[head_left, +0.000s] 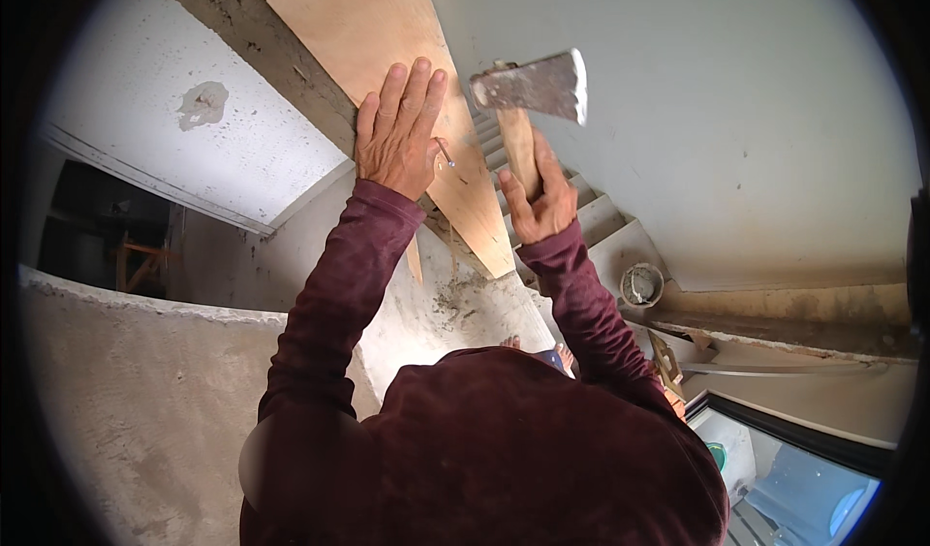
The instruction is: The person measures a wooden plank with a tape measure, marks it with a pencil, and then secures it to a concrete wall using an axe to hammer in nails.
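Two hands are working at a board (387, 23): the left hand (402, 134) is pressing flat on it, its grip spread wide; a nail (446, 155) is showing beside the thumb, whether pinned I cannot tell. The right hand's (544, 202) grip is holding a hatchet (533, 89) by its handle, just right of the board. Good practice, in my judgement, is keeping the edge turned away and fingers clear. The hatchet's handle is slanting up and slightly left, its edge facing right; the board is running from upper left to lower right.
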Available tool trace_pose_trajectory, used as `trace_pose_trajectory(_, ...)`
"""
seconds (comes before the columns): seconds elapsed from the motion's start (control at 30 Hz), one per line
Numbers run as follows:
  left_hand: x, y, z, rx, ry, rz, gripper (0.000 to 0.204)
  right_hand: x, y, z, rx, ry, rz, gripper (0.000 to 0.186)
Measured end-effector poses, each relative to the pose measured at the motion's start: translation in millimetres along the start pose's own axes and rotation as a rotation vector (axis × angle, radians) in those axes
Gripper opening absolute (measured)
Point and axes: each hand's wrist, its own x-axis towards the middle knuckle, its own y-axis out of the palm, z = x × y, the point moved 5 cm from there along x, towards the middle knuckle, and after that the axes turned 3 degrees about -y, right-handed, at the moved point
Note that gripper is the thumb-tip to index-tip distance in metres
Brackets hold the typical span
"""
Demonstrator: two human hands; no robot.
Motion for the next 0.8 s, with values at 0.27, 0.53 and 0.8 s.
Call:
trace_pose_trajectory(0.27,0,1,0,0.002,-0.011,-0.009,0.086,-60,7,-11,0.152,-0.104,0.278,0.02)
trace_pose_trajectory(0.53,3,4,0,0.006,-0.03,-0.004,0.08,-54,5,-21,0.085,-0.25,0.255,0.022)
trace_pose_trajectory(0.8,-1,5,0,0.021,-0.023,-0.001,0.076,-45,7,-15,-0.078,-0.178,0.242,0.025)
